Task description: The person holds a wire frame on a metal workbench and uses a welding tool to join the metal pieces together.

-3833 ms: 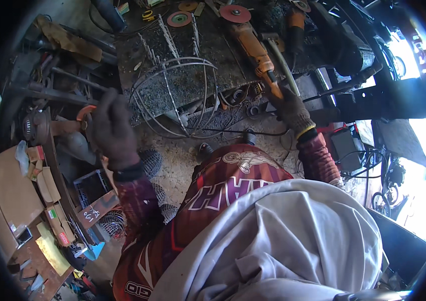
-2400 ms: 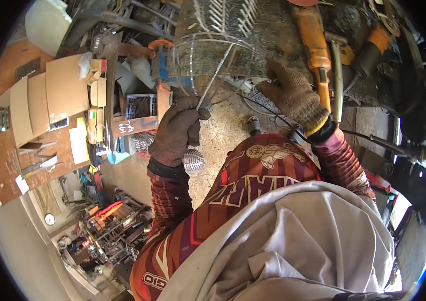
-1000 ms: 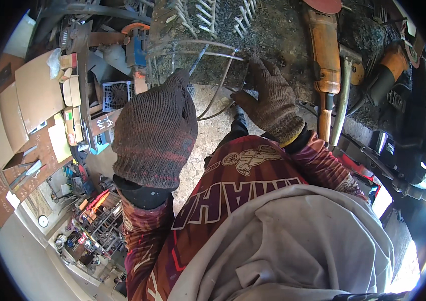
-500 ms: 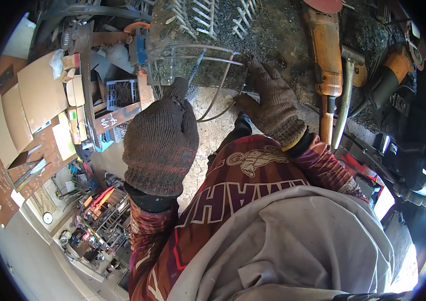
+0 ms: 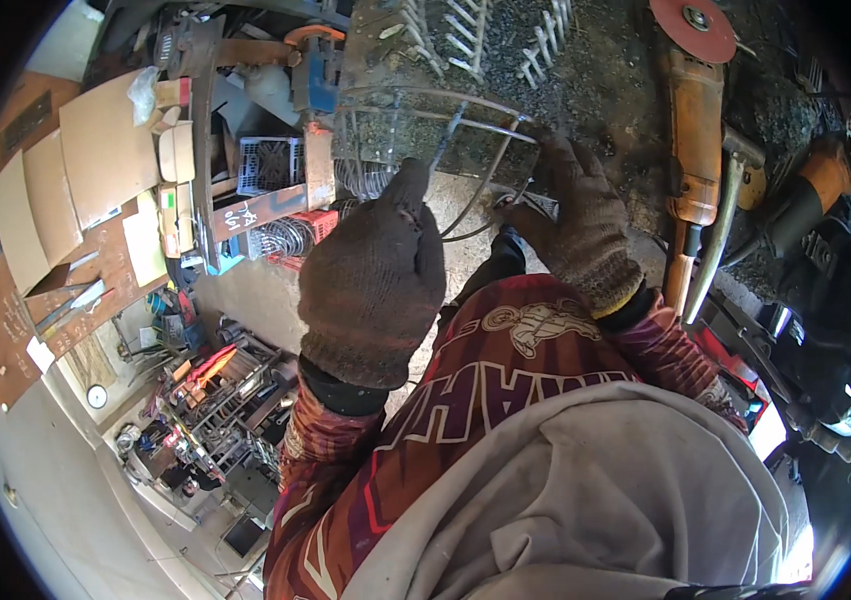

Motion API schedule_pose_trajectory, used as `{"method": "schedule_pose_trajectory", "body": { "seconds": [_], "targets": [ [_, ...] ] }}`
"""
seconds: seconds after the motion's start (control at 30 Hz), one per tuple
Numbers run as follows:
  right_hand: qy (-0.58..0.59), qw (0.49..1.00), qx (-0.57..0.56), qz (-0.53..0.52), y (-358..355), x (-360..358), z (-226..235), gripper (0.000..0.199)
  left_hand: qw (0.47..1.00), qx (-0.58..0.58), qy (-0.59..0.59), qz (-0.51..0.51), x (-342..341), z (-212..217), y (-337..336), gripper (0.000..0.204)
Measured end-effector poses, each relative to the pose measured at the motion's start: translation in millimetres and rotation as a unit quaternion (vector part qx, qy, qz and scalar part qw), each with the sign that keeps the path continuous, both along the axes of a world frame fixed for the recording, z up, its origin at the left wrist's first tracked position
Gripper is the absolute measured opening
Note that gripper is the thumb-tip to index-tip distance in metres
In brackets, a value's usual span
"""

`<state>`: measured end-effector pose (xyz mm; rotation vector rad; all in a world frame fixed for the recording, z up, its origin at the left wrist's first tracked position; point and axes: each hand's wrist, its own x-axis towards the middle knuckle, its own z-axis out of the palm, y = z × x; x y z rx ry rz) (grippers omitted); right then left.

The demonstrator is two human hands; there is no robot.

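A wire frame of bent steel rods (image 5: 465,140) rests at the near edge of a dirty metal workbench (image 5: 585,70). My left hand (image 5: 375,280), in a brown knit glove, is raised in front of the frame with its fingertips at a rod; what it grips is hidden by the glove's back. My right hand (image 5: 575,225), also gloved, is closed around the rods at the frame's right side. My red patterned sleeves and grey garment fill the lower view.
An orange angle grinder (image 5: 690,150) with a red disc lies right of my hands, with a hammer (image 5: 725,220) and a second grinder (image 5: 810,195) beyond it. Cardboard pieces (image 5: 95,170), a blue tool (image 5: 315,80) and wire coils (image 5: 285,240) crowd the left.
I turned left, then leaned closer to the wire frame. My left hand rose in front of the frame and has drawn back slightly; my right hand stayed on the rods.
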<state>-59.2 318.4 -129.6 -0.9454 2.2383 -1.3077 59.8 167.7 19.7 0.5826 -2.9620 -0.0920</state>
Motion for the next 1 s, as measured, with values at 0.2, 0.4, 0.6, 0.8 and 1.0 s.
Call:
{"method": "schedule_pose_trajectory", "body": {
  "seconds": [0.2, 0.4, 0.6, 0.8, 1.0],
  "targets": [
    [-0.001, 1.0, 0.019, 0.022, -1, -4, 5, 0.085, 0.999, 0.036, 0.009, 0.012, 0, -3, -2, 0.027],
    [-0.01, 1.0, 0.008, 0.012, 0, -4, 4, 0.082, 0.999, 0.043, -0.005, 0.006, -4, 3, 0, 0.026],
    [0.004, 1.0, 0.007, 0.012, 2, -4, -1, 0.081, 0.999, 0.051, -0.018, 0.001, -3, 2, -3, 0.03],
    [-0.055, 0.998, -0.033, -0.004, 1, -4, 9, 0.077, 0.998, 0.049, -0.034, 0.01, -10, 12, 9, 0.027],
    [-0.078, 0.996, -0.048, -0.002, -2, -3, 10, 0.073, 0.994, 0.05, -0.071, 0.061, -10, 19, 11, 0.027]
  ]
}}
